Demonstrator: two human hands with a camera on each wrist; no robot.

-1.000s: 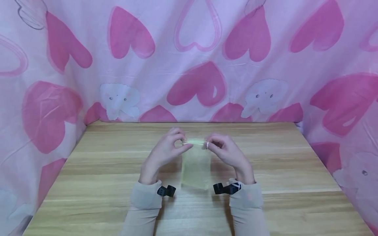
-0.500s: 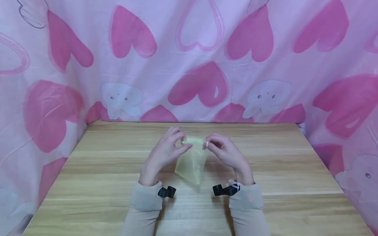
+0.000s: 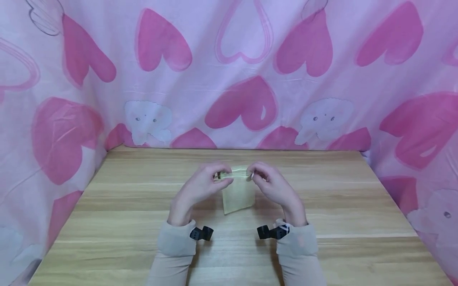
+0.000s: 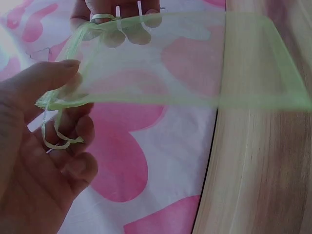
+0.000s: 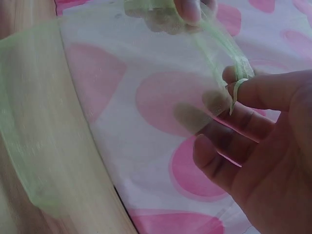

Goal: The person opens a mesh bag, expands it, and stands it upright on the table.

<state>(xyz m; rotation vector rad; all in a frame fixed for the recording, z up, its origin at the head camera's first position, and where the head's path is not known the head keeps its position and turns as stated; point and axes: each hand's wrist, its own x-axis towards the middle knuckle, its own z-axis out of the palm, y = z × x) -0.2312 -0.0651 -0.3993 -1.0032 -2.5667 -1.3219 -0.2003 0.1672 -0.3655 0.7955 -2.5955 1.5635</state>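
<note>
A sheer yellow-green organza drawstring pouch [image 3: 239, 194] hangs between my two hands over the table, its mouth at the top. My left hand [image 3: 202, 184] pinches one top corner between thumb and fingers. At the other top corner my right hand [image 3: 275, 184] pinches the edge with its thumb and forefinger. In the left wrist view a ribbon loop [image 4: 58, 141] dangles beside the left fingers. The right wrist view shows a ribbon end [image 5: 236, 92] looped over the right thumb. Through the thin mesh the fingers and the backdrop show.
The wood-grain table [image 3: 125, 222] spreads beneath both hands. A pink and white curtain [image 3: 236, 67] with hearts stands at its back and sides. Each wrist wears a small black camera, the left camera [image 3: 202, 233] and the right camera [image 3: 272, 231].
The pouch has swung, its lower edge going left and then back right and higher. The left fingers have come down and closer to the thumb. The right hand stays nearly in place.
</note>
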